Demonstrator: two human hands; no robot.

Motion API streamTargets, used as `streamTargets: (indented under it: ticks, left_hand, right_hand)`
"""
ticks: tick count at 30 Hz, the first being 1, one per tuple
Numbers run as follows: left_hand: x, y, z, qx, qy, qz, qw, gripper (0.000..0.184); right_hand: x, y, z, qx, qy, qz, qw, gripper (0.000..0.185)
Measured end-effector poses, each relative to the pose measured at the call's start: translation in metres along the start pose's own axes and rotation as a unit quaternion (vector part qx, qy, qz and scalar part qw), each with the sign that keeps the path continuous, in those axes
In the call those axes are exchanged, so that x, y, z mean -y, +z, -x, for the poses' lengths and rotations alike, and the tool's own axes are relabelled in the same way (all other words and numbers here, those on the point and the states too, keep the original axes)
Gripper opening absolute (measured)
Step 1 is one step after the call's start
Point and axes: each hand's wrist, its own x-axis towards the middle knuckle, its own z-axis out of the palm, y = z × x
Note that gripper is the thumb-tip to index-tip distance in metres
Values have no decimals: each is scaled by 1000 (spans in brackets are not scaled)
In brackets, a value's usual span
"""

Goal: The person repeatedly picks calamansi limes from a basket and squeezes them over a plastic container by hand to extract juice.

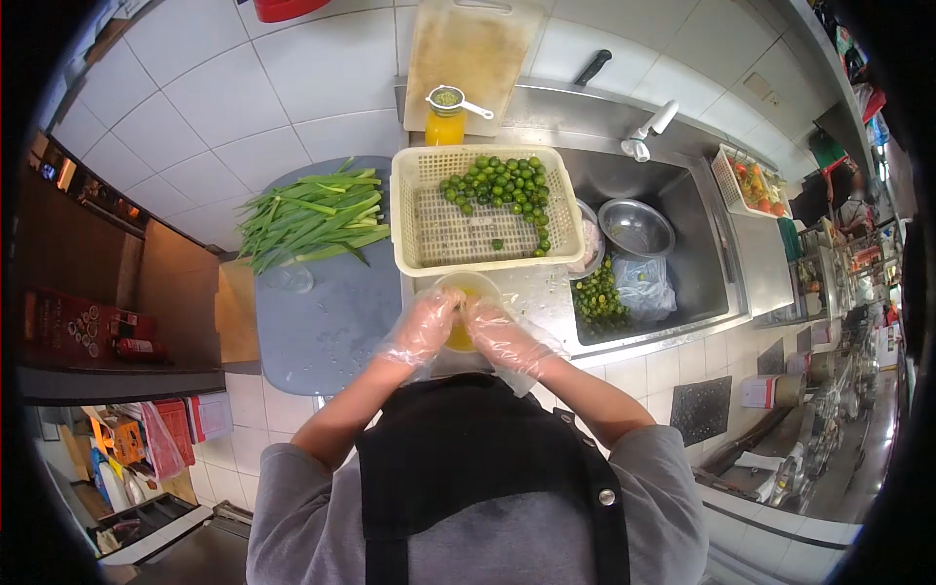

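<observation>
Both my hands wear clear plastic gloves and meet over a pale bowl [485, 283] with yellow liquid inside. The fingers of my left hand [427, 324] are closed in a pinch at the bowl's middle. Against them, my right hand [502, 336] has its fingers closed too; whatever lies between the fingertips is too small to make out. Just beyond the bowl sits a cream plastic basket [409, 210] with many small green citrus fruits [502, 182] towards its right side. Behind it, a strainer [447, 97] rests on a container of orange-yellow liquid [445, 127].
Long green leaves [317, 214] lie on a grey board [322, 331] at left. The sink [702, 244] at right holds a metal bowl [637, 228], a plastic bag [643, 288] and cut citrus pieces [598, 297]. A cutting board [468, 58] leans on the wall.
</observation>
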Motion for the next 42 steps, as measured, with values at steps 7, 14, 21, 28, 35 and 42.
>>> streamTargets:
  ticks: [7, 14, 21, 28, 35, 42]
  left_hand:
    - [3, 6, -2, 3, -80, 27, 996, 23]
    - [0, 8, 1, -54, -49, 34, 997, 23]
    - [0, 2, 0, -38, -25, 45, 998, 19]
    - [-11, 7, 3, -52, -76, 61, 994, 22]
    - [-15, 4, 4, -66, -90, 96, 989, 21]
    - [-6, 16, 12, -91, -168, 182, 965, 11]
  right_hand:
    - [-13, 26, -8, -120, 34, 26, 992, 20]
    - [-10, -1, -7, -81, -37, 123, 988, 15]
    - [-12, -25, -5, -8, -22, 15, 1000, 16]
    - [-12, -1, -4, -114, -81, 108, 984, 12]
    - [-11, 16, -7, -139, -24, 79, 987, 12]
    - [-9, 22, -10, -105, -6, 102, 989, 15]
